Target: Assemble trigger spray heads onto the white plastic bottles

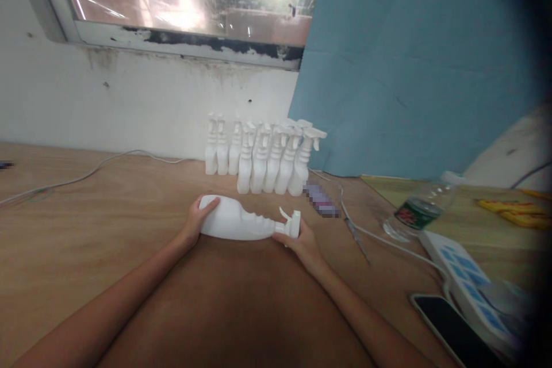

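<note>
A white spray bottle [233,219] lies sideways between my two hands, its base to the left and its trigger head to the right. My left hand [199,219] grips the base end, with the thumb across the upper side. My right hand [302,240] is closed around the white spray head at the neck; its trigger points up and to the left. Some of the right fingers are hidden behind the head. Beyond the held bottle, several matching white spray bottles [271,164] stand upright in a group near the wall.
To the right are a purple packet [319,199], a thin pen-like tool [357,240], a tilted clear water bottle [416,213], a white power strip [466,279] and a dark phone [457,330]. White cable [92,171] runs along the wooden table [77,230]. A blue curtain [401,69] hangs behind.
</note>
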A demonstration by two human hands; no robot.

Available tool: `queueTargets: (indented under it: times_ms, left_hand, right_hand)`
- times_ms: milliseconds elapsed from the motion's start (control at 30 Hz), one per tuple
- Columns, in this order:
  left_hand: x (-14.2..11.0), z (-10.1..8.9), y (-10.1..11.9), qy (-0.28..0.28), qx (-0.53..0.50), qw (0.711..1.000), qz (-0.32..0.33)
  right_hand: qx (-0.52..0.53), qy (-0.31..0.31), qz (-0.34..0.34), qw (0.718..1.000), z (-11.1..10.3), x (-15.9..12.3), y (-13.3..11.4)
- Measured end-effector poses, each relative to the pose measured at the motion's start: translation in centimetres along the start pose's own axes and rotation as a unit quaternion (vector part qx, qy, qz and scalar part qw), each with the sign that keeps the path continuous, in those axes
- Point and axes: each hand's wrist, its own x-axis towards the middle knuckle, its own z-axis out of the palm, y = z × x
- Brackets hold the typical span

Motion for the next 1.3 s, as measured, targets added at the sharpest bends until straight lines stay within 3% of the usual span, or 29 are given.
queueTargets:
  times_ms: [200,500,800,1067,1167,1300]
  left_hand:
    - [0.3,0.0,-0.1,0.014,0.024,1.000,0.003]
    - [-0.3,-0.1,0.0,0.028,0.045,0.998,0.032]
    - [-1.2,0.0,0.9,0.027,0.061,0.995,0.073]
    - [-0.5,-0.7,1.0,0.007,0.070,0.995,0.064]
    - [-0.4,-0.6,0.7,0.008,0.076,0.995,0.061]
    - [-0.9,-0.3,1.0,0.025,0.087,0.992,0.082]
  right_hand:
    - [-0.012,0.043,-0.036,0.998,0.3,-0.7,-0.7]
    - [0.072,-0.038,0.057,0.995,0.4,-0.8,-0.8]
    - [0.155,-0.050,0.038,0.986,1.1,-1.1,-0.6]
    - [0.076,-0.057,0.032,0.995,1.2,-1.3,-0.4]
    - [0.133,-0.063,0.040,0.988,1.2,-1.3,-0.5]
    - [0.235,-0.134,0.093,0.958,0.7,-0.9,-1.2]
